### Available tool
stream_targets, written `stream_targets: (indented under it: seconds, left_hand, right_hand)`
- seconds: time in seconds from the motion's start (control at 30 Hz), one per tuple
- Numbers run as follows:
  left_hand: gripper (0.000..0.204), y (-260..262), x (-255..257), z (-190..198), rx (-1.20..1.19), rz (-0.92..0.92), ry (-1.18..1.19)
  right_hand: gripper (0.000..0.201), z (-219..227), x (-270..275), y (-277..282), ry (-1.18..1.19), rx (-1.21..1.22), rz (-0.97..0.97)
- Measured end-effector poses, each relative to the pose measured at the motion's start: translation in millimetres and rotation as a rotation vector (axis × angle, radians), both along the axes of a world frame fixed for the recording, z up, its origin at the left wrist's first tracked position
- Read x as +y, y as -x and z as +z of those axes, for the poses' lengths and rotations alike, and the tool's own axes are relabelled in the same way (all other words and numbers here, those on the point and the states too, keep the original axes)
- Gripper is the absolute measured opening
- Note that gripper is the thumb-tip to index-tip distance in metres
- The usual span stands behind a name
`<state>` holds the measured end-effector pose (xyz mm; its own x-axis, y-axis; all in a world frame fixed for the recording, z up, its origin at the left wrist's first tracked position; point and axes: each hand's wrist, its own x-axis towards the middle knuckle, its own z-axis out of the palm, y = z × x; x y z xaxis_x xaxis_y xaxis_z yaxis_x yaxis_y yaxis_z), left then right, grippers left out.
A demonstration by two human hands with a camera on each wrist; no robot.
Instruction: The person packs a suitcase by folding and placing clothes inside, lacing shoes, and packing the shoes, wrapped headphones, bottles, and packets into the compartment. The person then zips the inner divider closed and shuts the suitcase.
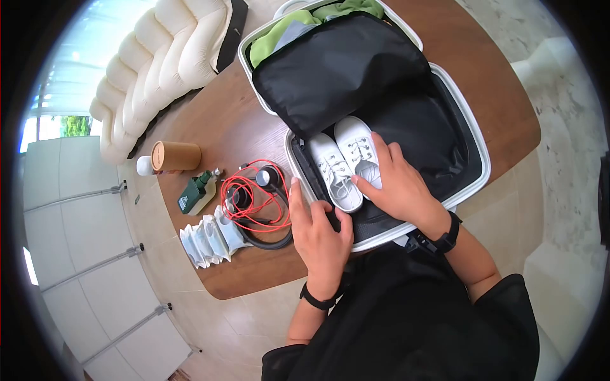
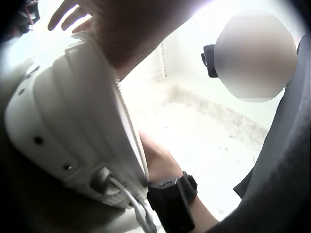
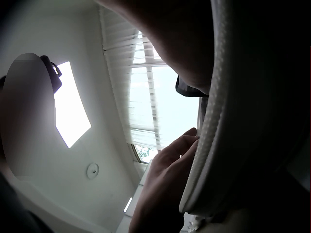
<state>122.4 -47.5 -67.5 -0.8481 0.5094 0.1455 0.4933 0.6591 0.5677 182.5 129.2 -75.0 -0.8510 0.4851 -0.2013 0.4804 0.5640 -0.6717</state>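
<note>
A pair of white lace-up sneakers lies side by side in the near half of an open suitcase (image 1: 473,136) with a black lining. My right hand (image 1: 406,190) lies over the right sneaker (image 1: 353,136), its straight fingers along the outer side and its thumb at the heel opening. At the suitcase's left rim is my left hand (image 1: 321,244), its index finger extended along the edge and its thumb close to the heel of the left sneaker (image 1: 330,165). The left wrist view shows the suitcase's pale outer shell (image 2: 82,111) and zipper. A black divider flap (image 1: 343,70) overhangs the sneakers' toes.
Left of the suitcase on the wooden table (image 1: 254,282) lie a stethoscope (image 1: 267,178), a red cord (image 1: 254,219), a green bottle (image 1: 194,190), a brown cylinder (image 1: 178,156) and several pale packets (image 1: 210,240). Green clothing (image 1: 279,38) fills the far half. A cream sofa (image 1: 162,57) stands beyond.
</note>
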Motion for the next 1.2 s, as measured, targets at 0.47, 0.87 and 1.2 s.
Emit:
stream_targets:
  seconds: [0.47, 0.87, 1.2]
  left_hand:
    - [0.014, 12, -7, 3, -0.047, -0.106, -0.098]
    - [0.016, 11, -8, -12, -0.052, -0.144, -0.104]
    - [0.021, 16, -11, -16, -0.071, -0.172, -0.163]
  right_hand:
    - [0.087, -3, 2, 0, -0.041, 0.077, 0.047]
    - [0.087, -6, 0, -2, -0.034, 0.108, 0.009]
    - [0.086, -2, 0, 2, 0.009, 0.057, -0.013]
